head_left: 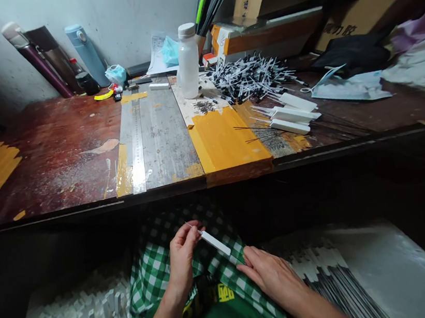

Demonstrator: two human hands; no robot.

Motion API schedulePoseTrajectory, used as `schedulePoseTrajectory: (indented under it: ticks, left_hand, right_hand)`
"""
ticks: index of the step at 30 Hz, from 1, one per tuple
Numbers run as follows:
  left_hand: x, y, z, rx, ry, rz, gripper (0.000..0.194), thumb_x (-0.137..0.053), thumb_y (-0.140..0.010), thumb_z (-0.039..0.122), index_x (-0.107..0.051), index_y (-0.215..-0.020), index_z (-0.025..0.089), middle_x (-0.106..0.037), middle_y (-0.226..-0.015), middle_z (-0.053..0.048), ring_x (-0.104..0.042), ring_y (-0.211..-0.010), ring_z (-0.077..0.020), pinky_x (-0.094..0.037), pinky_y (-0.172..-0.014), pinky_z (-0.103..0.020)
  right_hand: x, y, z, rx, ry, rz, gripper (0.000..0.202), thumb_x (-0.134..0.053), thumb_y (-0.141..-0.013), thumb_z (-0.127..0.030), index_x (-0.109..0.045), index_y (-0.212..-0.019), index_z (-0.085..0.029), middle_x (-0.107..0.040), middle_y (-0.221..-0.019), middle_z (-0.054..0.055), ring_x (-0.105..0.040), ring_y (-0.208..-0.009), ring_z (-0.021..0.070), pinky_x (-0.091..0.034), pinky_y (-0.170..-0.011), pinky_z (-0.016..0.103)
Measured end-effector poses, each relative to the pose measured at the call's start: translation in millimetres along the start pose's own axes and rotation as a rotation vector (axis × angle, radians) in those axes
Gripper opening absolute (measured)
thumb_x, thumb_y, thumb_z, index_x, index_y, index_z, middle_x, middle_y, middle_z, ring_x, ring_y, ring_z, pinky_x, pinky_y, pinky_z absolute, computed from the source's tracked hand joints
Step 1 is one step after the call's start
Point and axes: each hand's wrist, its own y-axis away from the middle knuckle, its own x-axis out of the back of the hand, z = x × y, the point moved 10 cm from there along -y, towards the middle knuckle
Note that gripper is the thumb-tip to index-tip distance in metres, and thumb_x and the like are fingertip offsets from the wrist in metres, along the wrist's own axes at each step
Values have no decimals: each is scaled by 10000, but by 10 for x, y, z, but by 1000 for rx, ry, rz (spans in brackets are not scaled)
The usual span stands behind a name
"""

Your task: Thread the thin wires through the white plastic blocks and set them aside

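Observation:
My left hand (183,254) is closed in a pinch at the upper end of a slim white rectangular block (216,243), where a thin stem sticks out past the fingertips. The block slants down to the right over the green checked apron (153,276). Just beyond its lower end, my right hand (270,272) is closed, thumb against the fingers; what lies between them is hidden. Several similar white blocks with thin stems (288,113) lie on the table above. Down by my right forearm is a bundle of white-ended dark rods (341,277).
White blocks (80,317) are heaped at the lower left. The table edge (161,187) runs across in front of me. On the table are a metal ruler (137,153), a plastic bottle (188,63), a pile of small black-and-white pieces (251,78), flasks (87,55) and a face mask (347,86).

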Motion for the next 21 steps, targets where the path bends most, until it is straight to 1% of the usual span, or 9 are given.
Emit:
schedulePoseTrajectory:
  ticks: [2, 4, 6, 8, 11, 14, 16, 19, 21]
  left_hand:
    - [-52, 25, -39, 9, -13, -6, 427, -738, -760, 363, -596, -1105, 156, -682, -1067, -110, -672, -908, -213, -511, -811, -317]
    - [-100, 42, -83, 18, -25, 0, 524, -773, -715, 341, -526, -1145, 172, -671, -1055, -101, -683, -793, -182, -523, -702, -281]
    - [-135, 51, -115, 35, -38, 11, 551, -768, -710, 359, -482, -1146, 181, -660, -1045, -97, -682, -700, -163, -513, -617, -257]
    - [-158, 52, -124, 59, -43, 16, 548, -750, -716, 388, -461, -1135, 186, -649, -1053, -100, -686, -664, -165, -510, -585, -255]
    - [-171, 47, -106, 98, -36, 10, 558, -745, -703, 413, -455, -1124, 190, -634, -1089, -109, -696, -651, -175, -519, -582, -267]
    - [-177, 42, -81, 110, -30, -1, 581, -758, -678, 428, -462, -1118, 190, -635, -1080, -108, -697, -631, -180, -509, -555, -260]
    - [-188, 47, -83, 111, -26, -12, 585, -759, -679, 432, -470, -1126, 189, -636, -1081, -110, -697, -633, -184, -507, -549, -261]
    - [-208, 64, -102, 111, -3, -39, 592, -760, -696, 421, -485, -1168, 193, -629, -1124, -114, -705, -689, -201, -527, -600, -289]
    - [-185, 62, -108, 106, 19, -43, 587, -764, -707, 408, -514, -1192, 192, -646, -1106, -105, -709, -771, -227, -536, -666, -313]
  right_hand:
    - [-14, 15, -31, 10, 52, 52, 178, -597, -893, -217, -468, -770, -220, -615, -745, 11, -636, -645, 194, -407, -524, 258]
    - [-29, 30, -74, 16, 70, 81, 160, -589, -894, -207, -477, -780, -219, -619, -737, 13, -640, -634, 195, -408, -510, 258]
    - [-43, 41, -124, 19, 52, 77, 150, -590, -888, -191, -484, -785, -220, -624, -731, 8, -641, -625, 190, -410, -509, 255]
    - [-58, 48, -181, 32, -20, 31, 133, -595, -886, -191, -496, -802, -221, -631, -727, -3, -643, -625, 181, -415, -523, 249]
    - [-29, 60, -281, 81, -199, -44, 66, -509, -945, -221, -541, -887, -228, -656, -788, -1, -658, -696, 170, -443, -604, 245]
    - [47, 61, -326, 101, -334, -73, 204, -378, -989, -229, -578, -951, -240, -669, -886, 19, -661, -799, 172, -456, -703, 257]
    - [36, 57, -309, 68, -380, -121, 245, -348, -991, -246, -581, -917, -236, -671, -840, 16, -657, -766, 171, -451, -687, 253]
    - [-46, 58, -269, 10, -405, -209, 275, -322, -987, -263, -566, -863, -235, -662, -709, -8, -648, -659, 161, -434, -632, 244]
    - [-73, 58, -246, -4, -402, -230, 273, -311, -980, -260, -575, -911, -241, -672, -711, -11, -655, -660, 163, -433, -637, 246]
